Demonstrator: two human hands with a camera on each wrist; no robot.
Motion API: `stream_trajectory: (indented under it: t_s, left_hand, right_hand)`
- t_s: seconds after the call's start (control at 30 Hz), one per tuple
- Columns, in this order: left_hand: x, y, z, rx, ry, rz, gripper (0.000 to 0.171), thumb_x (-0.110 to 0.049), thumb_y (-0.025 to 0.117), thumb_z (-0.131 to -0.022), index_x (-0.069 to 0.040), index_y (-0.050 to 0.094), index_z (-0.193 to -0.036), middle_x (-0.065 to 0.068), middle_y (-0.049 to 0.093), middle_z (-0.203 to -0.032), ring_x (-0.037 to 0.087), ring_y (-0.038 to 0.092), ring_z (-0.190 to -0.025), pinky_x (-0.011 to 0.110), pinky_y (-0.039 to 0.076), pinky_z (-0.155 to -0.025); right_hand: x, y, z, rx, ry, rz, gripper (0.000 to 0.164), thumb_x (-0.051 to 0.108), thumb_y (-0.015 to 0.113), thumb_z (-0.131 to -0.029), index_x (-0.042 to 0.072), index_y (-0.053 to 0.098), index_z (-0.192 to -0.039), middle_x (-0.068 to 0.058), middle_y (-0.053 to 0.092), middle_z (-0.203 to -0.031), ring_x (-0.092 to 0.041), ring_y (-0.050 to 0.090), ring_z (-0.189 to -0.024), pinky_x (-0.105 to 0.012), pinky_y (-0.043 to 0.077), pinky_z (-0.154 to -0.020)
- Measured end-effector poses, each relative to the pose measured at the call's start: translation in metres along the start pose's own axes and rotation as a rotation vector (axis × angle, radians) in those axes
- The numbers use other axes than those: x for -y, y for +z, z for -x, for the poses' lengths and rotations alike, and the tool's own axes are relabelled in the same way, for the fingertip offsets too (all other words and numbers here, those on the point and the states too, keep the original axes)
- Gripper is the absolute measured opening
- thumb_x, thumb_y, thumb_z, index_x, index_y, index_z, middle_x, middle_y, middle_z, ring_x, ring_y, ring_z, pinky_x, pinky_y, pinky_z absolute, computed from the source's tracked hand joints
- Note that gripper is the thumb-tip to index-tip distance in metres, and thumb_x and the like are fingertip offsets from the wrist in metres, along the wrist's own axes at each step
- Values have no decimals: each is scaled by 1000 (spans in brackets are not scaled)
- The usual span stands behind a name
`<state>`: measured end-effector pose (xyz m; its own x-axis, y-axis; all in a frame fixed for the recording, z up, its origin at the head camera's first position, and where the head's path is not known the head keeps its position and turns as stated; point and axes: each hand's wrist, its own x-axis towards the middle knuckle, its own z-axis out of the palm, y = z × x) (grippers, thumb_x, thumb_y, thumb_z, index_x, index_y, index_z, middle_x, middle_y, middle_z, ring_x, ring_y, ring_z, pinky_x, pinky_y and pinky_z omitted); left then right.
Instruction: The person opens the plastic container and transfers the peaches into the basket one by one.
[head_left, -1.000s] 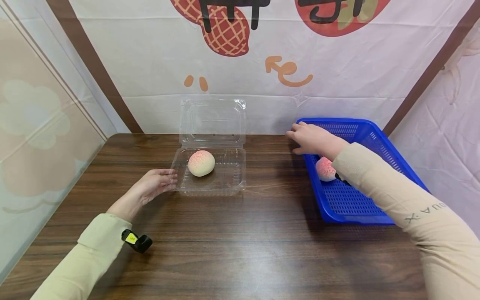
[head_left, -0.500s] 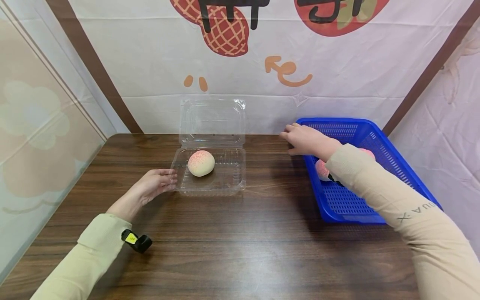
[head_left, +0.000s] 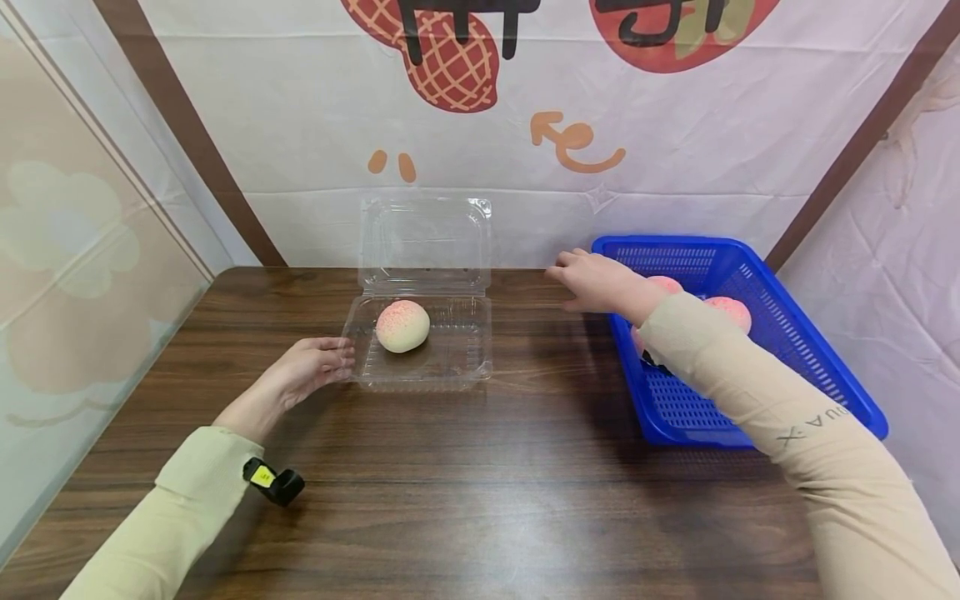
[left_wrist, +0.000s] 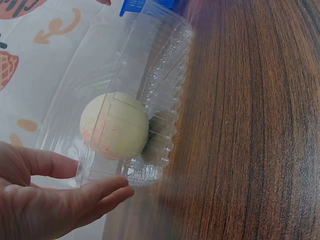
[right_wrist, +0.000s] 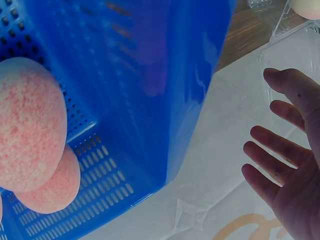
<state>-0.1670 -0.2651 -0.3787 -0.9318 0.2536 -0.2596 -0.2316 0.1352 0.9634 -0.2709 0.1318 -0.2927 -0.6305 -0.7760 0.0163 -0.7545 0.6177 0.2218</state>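
My left hand [head_left: 300, 371] holds the left end of an open clear plastic clamshell box [head_left: 465, 367]. In the left wrist view its thumb sits above the rim and the fingers lie under it along the outer wall. One round cream bun with pink speckles [head_left: 402, 327], peach-like, lies in the box's left half. My right hand [head_left: 600, 283], seen in the right wrist view with spread fingers and nothing in them, hovers by the left rim of a blue plastic basket [head_left: 652, 429]. Several similar pink buns [head_left: 729, 313] are in the basket, partly hidden by the right forearm.
The box's raised lid [head_left: 425, 242] stands up behind its base, near a printed cloth backdrop [head_left: 525, 208]. A dark wooden table [head_left: 487, 492] carries everything, with bare wood between box and basket. The basket takes up the table's right rear part.
My right hand has moved left from over the basket's edge, bringing more of the pink buns into view. My left hand, the box and its bun have stayed put.
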Motion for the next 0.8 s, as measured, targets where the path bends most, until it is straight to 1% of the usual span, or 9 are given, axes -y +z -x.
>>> stream_trajectory:
  t_s: [0.13, 0.3, 0.53, 0.67, 0.8]
  left_hand:
    - [0, 0, 0, 2, -1, 2, 55, 6, 30, -92, 20, 0, -135, 38, 4, -141, 44, 13, -129, 30, 38, -98]
    - [1, 0, -1, 10, -1, 7, 54, 6, 29, -92, 20, -1, -135, 39, 4, -141, 45, 12, -130, 30, 36, -99]
    - [1, -1, -1, 11, 4, 3, 54, 6, 29, -92, 20, -1, -135, 39, 3, -141, 45, 12, -129, 26, 40, -96]
    - [1, 0, -1, 7, 4, 3, 55, 6, 30, -92, 20, 0, -135, 39, 4, -141, 44, 14, -129, 22, 43, -91]
    - [0, 1, 0, 0, 4, 6, 54, 6, 30, -92, 20, 1, -135, 38, 5, -141, 43, 14, -129, 20, 44, -89]
  right_hand:
    - [3, 2, -3, -19, -4, -23, 47, 21, 73, -76, 3, 58, -116, -15, 55, -98, -32, 52, -91, -43, 47, -77]
    - [7, 2, -5, -17, -2, -47, 47, 20, 73, -77, 3, 57, -117, -15, 55, -101, -32, 52, -94, -43, 47, -79]
    - [9, -1, -7, -35, 0, -64, 43, 21, 73, -77, 4, 59, -114, -14, 56, -100, -31, 52, -93, -42, 47, -79]
    - [10, -3, -9, -30, 2, -56, 43, 22, 72, -77, 5, 58, -114, -13, 56, -100, -31, 52, -93, -42, 47, -78]
    - [11, -4, -11, -22, 5, -58, 43, 23, 72, -78, 6, 57, -115, -13, 55, -101, -31, 52, -93, -42, 47, -78]
